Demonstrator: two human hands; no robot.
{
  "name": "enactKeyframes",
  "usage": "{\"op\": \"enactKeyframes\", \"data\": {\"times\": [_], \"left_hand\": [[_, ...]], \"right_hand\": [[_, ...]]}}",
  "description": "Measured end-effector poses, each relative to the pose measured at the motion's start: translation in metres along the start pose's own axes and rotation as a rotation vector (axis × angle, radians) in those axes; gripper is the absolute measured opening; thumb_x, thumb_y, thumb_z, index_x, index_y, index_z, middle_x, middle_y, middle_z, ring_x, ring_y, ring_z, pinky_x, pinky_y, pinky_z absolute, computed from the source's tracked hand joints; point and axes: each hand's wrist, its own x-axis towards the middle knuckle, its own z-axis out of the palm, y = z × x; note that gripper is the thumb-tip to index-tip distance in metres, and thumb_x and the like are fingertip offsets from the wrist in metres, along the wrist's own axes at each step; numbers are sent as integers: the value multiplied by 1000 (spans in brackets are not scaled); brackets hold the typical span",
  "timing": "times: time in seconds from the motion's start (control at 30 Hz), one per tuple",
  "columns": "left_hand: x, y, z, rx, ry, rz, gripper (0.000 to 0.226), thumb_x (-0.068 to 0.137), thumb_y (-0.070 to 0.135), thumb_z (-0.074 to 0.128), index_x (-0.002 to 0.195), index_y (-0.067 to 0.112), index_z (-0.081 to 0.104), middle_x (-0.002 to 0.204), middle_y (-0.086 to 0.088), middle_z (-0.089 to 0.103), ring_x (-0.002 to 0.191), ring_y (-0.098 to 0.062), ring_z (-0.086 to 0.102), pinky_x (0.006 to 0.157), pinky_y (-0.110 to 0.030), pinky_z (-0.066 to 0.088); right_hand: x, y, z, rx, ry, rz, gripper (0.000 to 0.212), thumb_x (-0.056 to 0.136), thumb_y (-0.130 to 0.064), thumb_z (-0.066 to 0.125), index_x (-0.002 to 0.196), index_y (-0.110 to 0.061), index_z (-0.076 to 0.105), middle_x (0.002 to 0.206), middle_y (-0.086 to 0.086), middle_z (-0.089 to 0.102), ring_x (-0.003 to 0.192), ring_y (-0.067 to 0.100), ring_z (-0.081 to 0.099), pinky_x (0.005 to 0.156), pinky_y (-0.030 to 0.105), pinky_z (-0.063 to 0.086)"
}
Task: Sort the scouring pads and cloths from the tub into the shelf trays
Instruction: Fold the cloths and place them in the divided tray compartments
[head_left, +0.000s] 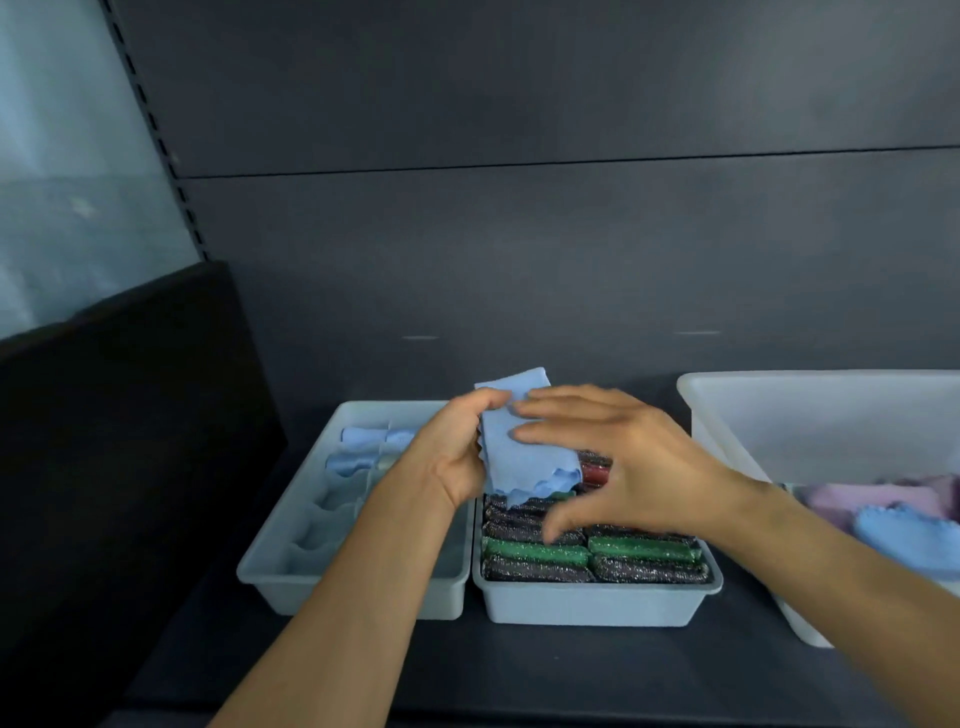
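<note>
"Both forearms come in from below and meet low over the shelf (571, 675). Who holds what?"

"The left hand (457, 457) curls round a folded blue cloth (524, 462), lifted above where the cloth tray (270, 569) meets the scouring-pad tray (597, 605). The right hand (618, 467) is flat, fingers straight and spread, its tips touching the cloth."

"And the tub (821, 415)?"

"It's at the right, with pink and blue cloths inside."
</note>
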Motion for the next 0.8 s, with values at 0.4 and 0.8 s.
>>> {"op": "enactKeyframes", "data": {"times": [0.4, 0.8], "left_hand": [[-4, -25, -3, 286, -91, 393, 85, 76, 83, 29, 125, 23, 62, 117, -5, 70, 114, -21, 63, 101, -43, 46], [-12, -31, -3, 315, 74, 674, 12, 90, 25, 53, 98, 18, 58, 98, -21, 64, 84, -35, 64, 59, -42, 55]], "right_hand": [[24, -5, 4, 976, 312, 743, 9, 90, -13, 64, 93, -7, 69, 84, 4, 70, 76, 18, 61, 65, 33, 46], [22, -16, 21, 1144, 312, 676, 21, 95, -7, 50, 105, -11, 68, 72, 10, 55, 58, 22, 44, 48, 25, 35]]}}
